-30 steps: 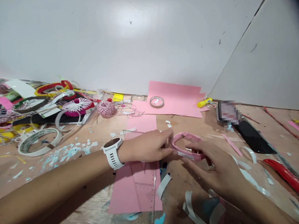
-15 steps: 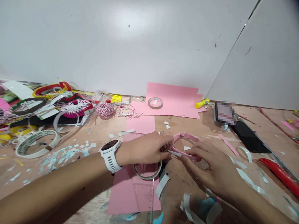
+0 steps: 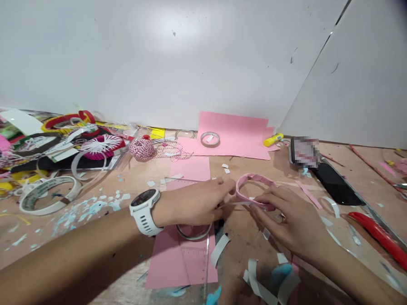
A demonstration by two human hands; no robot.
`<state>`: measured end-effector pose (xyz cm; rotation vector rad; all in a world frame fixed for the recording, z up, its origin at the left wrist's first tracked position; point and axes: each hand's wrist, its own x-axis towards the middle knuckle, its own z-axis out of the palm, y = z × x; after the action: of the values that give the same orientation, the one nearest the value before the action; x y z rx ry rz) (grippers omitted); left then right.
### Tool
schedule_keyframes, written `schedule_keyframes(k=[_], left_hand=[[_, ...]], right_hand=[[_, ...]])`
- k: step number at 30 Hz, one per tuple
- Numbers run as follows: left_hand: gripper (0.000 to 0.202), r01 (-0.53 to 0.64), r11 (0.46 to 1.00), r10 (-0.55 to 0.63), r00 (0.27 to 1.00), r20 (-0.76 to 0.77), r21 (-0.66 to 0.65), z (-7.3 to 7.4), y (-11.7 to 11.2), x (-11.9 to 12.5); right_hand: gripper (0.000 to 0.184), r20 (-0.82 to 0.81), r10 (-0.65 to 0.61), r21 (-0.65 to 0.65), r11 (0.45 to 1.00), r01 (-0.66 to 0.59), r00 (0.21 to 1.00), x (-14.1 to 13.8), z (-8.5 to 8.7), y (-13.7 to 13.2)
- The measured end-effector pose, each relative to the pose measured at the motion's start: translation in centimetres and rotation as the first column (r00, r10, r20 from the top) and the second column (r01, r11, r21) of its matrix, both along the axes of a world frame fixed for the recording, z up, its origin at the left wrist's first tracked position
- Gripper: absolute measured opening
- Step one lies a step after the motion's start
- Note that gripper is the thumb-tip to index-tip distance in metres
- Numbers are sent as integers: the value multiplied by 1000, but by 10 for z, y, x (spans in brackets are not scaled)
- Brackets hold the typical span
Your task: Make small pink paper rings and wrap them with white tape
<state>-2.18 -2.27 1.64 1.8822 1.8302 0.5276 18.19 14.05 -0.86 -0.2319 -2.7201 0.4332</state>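
Note:
My left hand [image 3: 195,202], with a white watch [image 3: 143,211] on its wrist, is closed around a clear tape roll [image 3: 193,232] that hangs under the palm. A thin strip of tape [image 3: 238,205] runs from it to a pink paper ring [image 3: 253,186]. My right hand [image 3: 291,220] pinches the near side of that ring, fingers pressed on the tape end. Both hands hover over a pink paper sheet [image 3: 182,263] with a clear ruler [image 3: 206,266] lying on it.
Backing strips [image 3: 261,286] and paper scraps litter the wooden table [image 3: 94,285]. Craft clutter and a big tape roll [image 3: 45,195] fill the left. More pink paper [image 3: 236,132], a small tape roll [image 3: 210,139], a glue stick [image 3: 273,140], a phone [image 3: 335,184] and red-handled scissors [image 3: 385,243] lie behind and right.
The tape roll came out from under my left hand and a strip got drawn toward the ring. My right hand shifted onto the ring's near side. The view drifted slightly.

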Motion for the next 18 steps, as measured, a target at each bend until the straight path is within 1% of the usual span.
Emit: schedule_keyframes(k=[3,6,8,10,12,14,15,16,17,18], left_hand=[[15,-30,999,28,999,-38,-41,5,-1,-6],[15,-8,997,2,997,-79,-72,8,-2,-9],[26,0,996,-8,995,-95,-92,10,-3,-9],[41,-26,997,16,990,-140,-68,15,-5,-5],[56,-71,997,69,966,-248,2,22,-7,3],[65,-84,996,92,922,-376,37,29,-11,13],[68,-75,997,77,903,-423,20,30,-14,18],[67,-58,998,41,890,-455,-24,30,-17,24],[62,-39,997,2,878,-478,-68,27,-21,29],[54,-11,995,-39,868,-495,-97,23,-25,33]], right_hand=[[12,-22,2,-26,1000,-2,1000,0,1,4],[12,-18,28,-48,998,-29,999,1,4,6],[14,-6,24,-67,997,-25,1000,1,7,6],[16,10,13,-85,996,-12,1000,1,9,7],[19,28,7,-93,996,-5,1000,1,12,9],[21,57,6,-92,996,-1,998,1,13,11],[22,74,4,-90,996,3,997,1,13,12],[24,94,5,-87,996,3,996,1,13,12],[26,108,7,-82,997,2,994,1,14,13],[27,116,7,-75,997,2,993,1,14,13]])
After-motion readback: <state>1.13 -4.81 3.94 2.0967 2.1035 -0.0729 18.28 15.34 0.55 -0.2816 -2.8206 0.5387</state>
